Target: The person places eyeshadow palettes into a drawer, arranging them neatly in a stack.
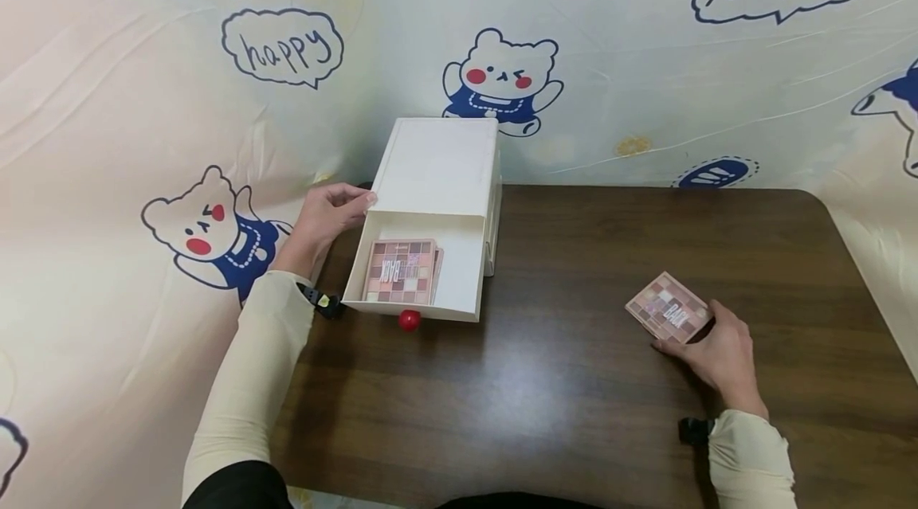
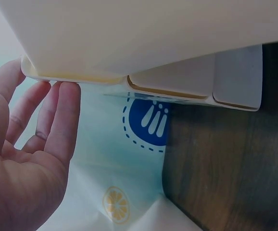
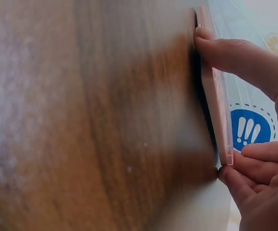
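A white drawer cabinet [image 1: 437, 166] stands on the table with its top drawer [image 1: 459, 286] pulled out, a red round knob [image 1: 409, 320] on the drawer front. Inside lies a pink checkered eyeshadow palette [image 1: 398, 270], with the edge of another showing beneath it. My left hand [image 1: 331, 214] touches the cabinet near its front left top corner; in the left wrist view the extended fingers [image 2: 68, 110] press its edge. Far to the right, my right hand [image 1: 720, 350] grips a similar eyeshadow palette [image 1: 668, 307] by its edges, thumb and fingertips at opposite sides, close over the table.
The brown wooden table [image 1: 559, 381] runs right from the cabinet to a rounded far corner. A pale printed cloth [image 1: 402, 31] with bears and lettering hangs behind and along the left side. Lower drawers [image 2: 235, 72] show in the left wrist view.
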A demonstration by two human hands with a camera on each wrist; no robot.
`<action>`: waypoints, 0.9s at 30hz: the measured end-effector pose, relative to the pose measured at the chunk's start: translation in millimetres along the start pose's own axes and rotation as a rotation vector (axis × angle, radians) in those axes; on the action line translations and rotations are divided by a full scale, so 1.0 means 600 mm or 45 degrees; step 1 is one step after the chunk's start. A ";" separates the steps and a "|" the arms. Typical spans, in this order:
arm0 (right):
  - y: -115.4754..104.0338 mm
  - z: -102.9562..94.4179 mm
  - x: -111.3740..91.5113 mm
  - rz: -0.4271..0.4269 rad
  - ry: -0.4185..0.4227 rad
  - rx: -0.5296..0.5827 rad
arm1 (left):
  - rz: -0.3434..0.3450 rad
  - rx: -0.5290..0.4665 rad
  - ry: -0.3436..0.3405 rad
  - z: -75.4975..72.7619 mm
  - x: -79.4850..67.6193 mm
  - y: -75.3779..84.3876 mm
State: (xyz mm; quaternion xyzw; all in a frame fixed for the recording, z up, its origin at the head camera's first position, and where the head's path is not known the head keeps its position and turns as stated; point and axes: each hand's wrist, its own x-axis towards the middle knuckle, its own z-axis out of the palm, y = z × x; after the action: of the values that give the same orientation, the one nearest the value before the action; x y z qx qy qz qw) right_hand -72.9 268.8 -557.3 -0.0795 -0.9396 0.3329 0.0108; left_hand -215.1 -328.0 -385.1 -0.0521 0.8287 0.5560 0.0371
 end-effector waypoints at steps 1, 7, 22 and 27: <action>0.000 -0.001 -0.001 0.008 0.007 0.008 | 0.000 -0.001 0.000 0.000 0.000 -0.001; -0.005 -0.007 -0.003 0.057 0.028 0.041 | 0.001 -0.015 0.005 0.000 0.002 -0.002; -0.054 -0.024 -0.013 0.110 0.017 0.176 | -0.014 -0.021 -0.021 0.005 -0.017 0.034; -0.079 -0.028 -0.018 0.087 -0.004 0.339 | 0.026 -0.078 -0.005 0.002 -0.004 0.011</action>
State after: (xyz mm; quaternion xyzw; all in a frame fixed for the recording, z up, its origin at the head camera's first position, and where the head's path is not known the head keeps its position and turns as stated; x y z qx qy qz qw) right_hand -67.8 241.4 -514.3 -0.1090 -0.8838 0.4550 0.0083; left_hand -213.7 -324.1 -379.1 -0.0436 0.8117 0.5815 0.0316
